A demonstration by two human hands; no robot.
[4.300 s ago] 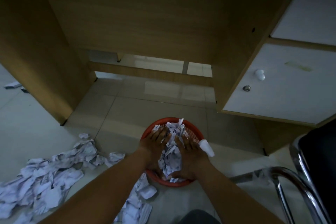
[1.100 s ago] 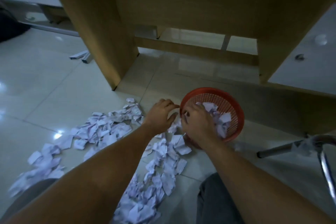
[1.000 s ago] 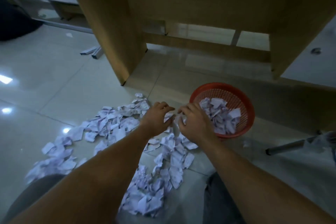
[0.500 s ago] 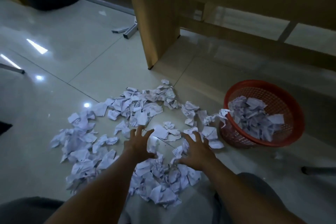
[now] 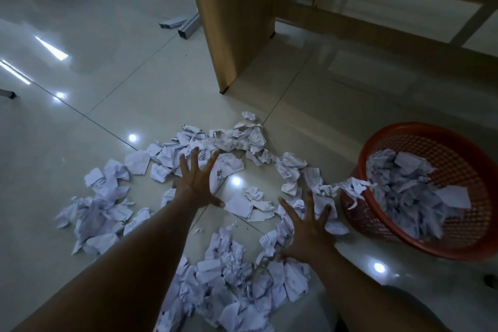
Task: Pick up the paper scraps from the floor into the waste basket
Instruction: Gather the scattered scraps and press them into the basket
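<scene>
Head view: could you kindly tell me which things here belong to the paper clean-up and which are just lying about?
Belong to the job: paper scraps on the floor; red waste basket, partly filled; left hand and right hand, both spread open over the scraps.
Just lying about: wooden desk; metal tube pieces beside it.

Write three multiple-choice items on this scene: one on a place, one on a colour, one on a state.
1. Where is the waste basket relative to the paper scraps?
A) to their left B) to their right C) on top of them
2. What colour is the waste basket?
A) blue B) red C) grey
3. How are the left hand and right hand?
A) open, fingers spread B) gripping scraps C) inside the waste basket

Answers: 1 B, it stands at the pile's right edge; 2 B, its mesh wall is red; 3 A, both show straight, spread fingers holding nothing.
</scene>
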